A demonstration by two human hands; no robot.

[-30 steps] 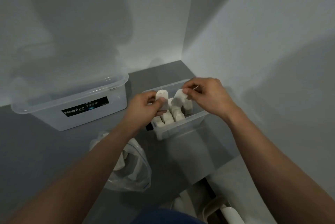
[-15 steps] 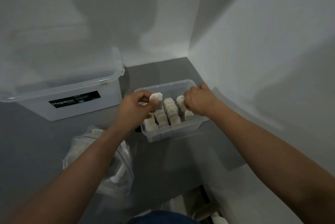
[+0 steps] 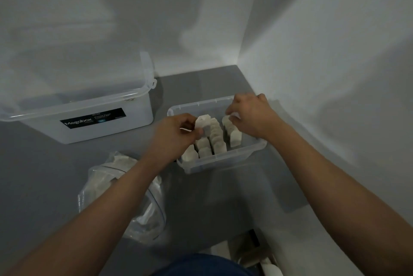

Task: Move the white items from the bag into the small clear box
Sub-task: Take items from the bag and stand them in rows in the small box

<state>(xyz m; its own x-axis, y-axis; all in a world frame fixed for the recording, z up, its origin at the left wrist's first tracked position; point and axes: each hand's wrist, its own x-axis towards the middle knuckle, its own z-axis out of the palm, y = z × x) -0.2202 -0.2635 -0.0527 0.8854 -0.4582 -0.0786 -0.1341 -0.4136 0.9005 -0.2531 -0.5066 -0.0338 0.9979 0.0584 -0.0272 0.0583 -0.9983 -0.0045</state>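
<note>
— Underfoot?
— Smooth matte grey surface [image 3: 55,175], running back into a corner between two plain white walls [image 3: 312,52]. Dim, with soft shadows across both.
— Standing on it?
— Large translucent lidded plastic tub [image 3: 93,128] with a black "Megabox" label, back left. Small clear rectangular plastic box [image 3: 223,162], close to the right wall. Crumpled clear plastic bag [image 3: 138,219] nearer, holding pale pieces, partly hidden under the left forearm.
— And the goods?
— Small white blocky pieces [image 3: 215,139], upright in three rows inside the small clear box.
— Hands?
— Left hand [image 3: 174,139] over the box's left side, thumb and fingertips pinching one white piece [image 3: 202,122]. Right hand [image 3: 252,117] at the far end of the right row, fingers curled, pinching the rearmost piece [image 3: 226,120].
</note>
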